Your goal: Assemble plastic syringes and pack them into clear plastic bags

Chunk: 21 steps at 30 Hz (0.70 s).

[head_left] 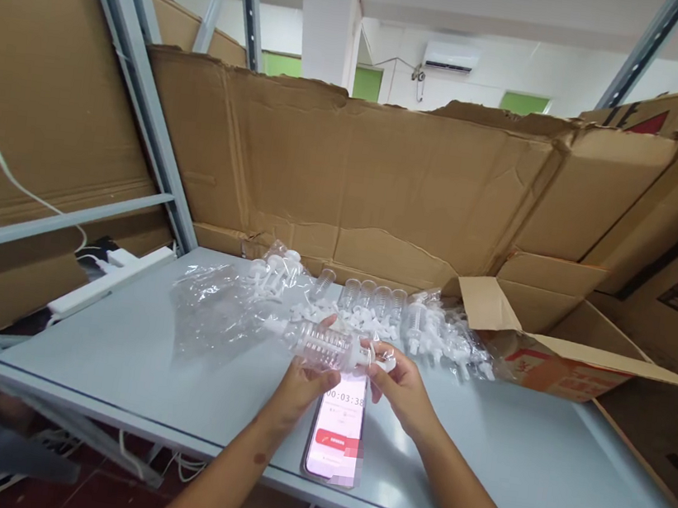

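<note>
A clear plastic syringe (324, 345) with a ribbed barrel lies level between my hands above the table. Its white tip points left, and a white collar and handle are at its right end. My left hand (308, 379) is closed around the barrel from below, thumb in front. Around the white handle end, the fingers of my right hand (397, 385) are closed; a thin clear film seems to cover this end. Behind my hands are a pile of small white plastic parts (367, 322) and several clear ribbed barrels (381, 300) standing upright.
A phone (336, 429) with a running timer lies below my hands on the grey table (170, 398). Bagged white parts (278, 267) sit back left, bagged syringes (438, 330) back right. An open carton (563, 358) stands at right, a power strip (110, 282) at left. Cardboard (374, 175) walls the back.
</note>
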{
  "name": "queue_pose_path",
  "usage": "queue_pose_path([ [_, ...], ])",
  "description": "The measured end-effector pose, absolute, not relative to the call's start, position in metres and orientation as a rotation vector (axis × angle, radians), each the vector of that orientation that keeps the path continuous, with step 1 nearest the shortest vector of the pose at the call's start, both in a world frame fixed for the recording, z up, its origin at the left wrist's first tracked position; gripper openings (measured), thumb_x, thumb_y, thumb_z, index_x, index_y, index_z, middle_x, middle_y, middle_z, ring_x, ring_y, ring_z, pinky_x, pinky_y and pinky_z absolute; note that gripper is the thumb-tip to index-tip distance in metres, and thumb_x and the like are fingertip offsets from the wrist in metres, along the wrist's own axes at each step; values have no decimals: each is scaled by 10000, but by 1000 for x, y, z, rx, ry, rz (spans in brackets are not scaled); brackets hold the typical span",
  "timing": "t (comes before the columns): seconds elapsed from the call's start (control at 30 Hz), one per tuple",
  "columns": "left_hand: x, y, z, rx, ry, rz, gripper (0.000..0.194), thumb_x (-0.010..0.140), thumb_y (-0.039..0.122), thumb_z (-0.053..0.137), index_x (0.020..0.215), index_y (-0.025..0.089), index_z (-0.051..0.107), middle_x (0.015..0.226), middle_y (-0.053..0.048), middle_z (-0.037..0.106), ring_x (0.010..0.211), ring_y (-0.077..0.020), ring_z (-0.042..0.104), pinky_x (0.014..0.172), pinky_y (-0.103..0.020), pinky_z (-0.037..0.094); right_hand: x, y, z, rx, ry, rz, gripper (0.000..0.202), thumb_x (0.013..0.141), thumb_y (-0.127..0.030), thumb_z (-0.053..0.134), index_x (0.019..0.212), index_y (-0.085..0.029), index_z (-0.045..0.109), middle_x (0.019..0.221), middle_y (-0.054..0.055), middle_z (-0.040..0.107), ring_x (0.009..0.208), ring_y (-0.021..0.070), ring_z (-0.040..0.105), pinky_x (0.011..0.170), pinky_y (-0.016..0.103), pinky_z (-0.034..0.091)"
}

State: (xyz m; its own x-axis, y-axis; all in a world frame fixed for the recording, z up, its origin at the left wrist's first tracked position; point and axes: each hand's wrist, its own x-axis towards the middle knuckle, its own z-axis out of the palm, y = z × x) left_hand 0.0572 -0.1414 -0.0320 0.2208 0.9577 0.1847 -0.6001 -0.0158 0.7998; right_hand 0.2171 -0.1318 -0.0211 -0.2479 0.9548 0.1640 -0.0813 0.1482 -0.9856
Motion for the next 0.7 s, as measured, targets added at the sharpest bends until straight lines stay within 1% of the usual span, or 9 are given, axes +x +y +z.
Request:
queue_pose_path([
  [0.07, 52, -142, -29, 898, 399, 1314, 867, 589, 451, 707, 1326, 279, 284, 1143, -98, 587, 1094, -286, 511, 941, -454, 351, 220, -131, -20, -890, -1419, 1295, 340, 709, -390, 636, 979, -185, 623, 667, 7, 609, 434, 69, 444, 408, 214, 391],
  [0.13, 44, -140, -27, 872, 320, 1310, 804, 627, 573, 611, 1315, 278, 316, 1234, -105, 523, 1150, -299, 457, 961, -460, 330, 223, -130, -19, -892, -1426, 1293, 305, 709, -383, 637, 945, -191, 637, 681, 13, 626, 438, 74, 448, 407, 219, 388],
  [0.17, 39, -138, -26, 867, 313, 1325, 766, 644, 600, 572, 1300, 274, 348, 1282, -103, 479, 1170, -302, 435, 966, -454, 330, 224, -129, -19, -900, -1430, 1297, 292, 710, -379, 638, 933, -191, 640, 683, 17, 634, 445, 79, 460, 413, 224, 396],
  [0.2, 34, -135, -25, 868, 333, 1361, 723, 659, 593, 564, 1280, 271, 383, 1323, -94, 435, 1181, -297, 421, 966, -437, 338, 225, -129, -18, -910, -1430, 1301, 283, 712, -375, 638, 927, -192, 643, 696, 22, 643, 459, 86, 479, 426, 230, 410],
  [0.27, 25, -131, -26, 872, 417, 1446, 626, 685, 494, 605, 1245, 276, 430, 1363, -73, 384, 1169, -269, 435, 954, -384, 368, 225, -129, -18, -925, -1426, 1303, 269, 712, -367, 640, 920, -197, 649, 772, 39, 661, 522, 107, 534, 475, 249, 450],
  [0.37, 19, -127, -29, 846, 488, 1475, 537, 725, 376, 615, 1225, 272, 449, 1281, -81, 478, 1077, -219, 517, 894, -316, 424, 222, -130, -19, -932, -1443, 1257, 236, 694, -341, 663, 892, -213, 671, 916, 53, 655, 735, 163, 598, 616, 290, 498],
  [0.47, 22, -128, -32, 799, 469, 1455, 479, 762, 407, 562, 1205, 249, 469, 1200, -92, 546, 1045, -217, 541, 858, -311, 450, 222, -130, -19, -930, -1473, 1209, 219, 691, -320, 672, 891, -230, 680, 995, 57, 639, 924, 206, 572, 728, 316, 495],
  [0.53, 25, -130, -33, 786, 458, 1450, 479, 758, 426, 559, 1196, 253, 475, 1211, -87, 541, 1058, -226, 536, 867, -330, 448, 223, -129, -19, -916, -1480, 1214, 252, 699, -322, 665, 939, -246, 667, 1030, 57, 629, 953, 211, 562, 739, 328, 500],
  [0.7, 29, -132, -33, 805, 435, 1414, 531, 693, 426, 635, 1181, 280, 482, 1201, -62, 550, 1092, -239, 517, 918, -368, 414, 226, -127, -24, -860, -1504, 1267, 388, 739, -320, 627, 1119, -267, 574, 935, 50, 640, 966, 211, 568, 753, 353, 511],
])
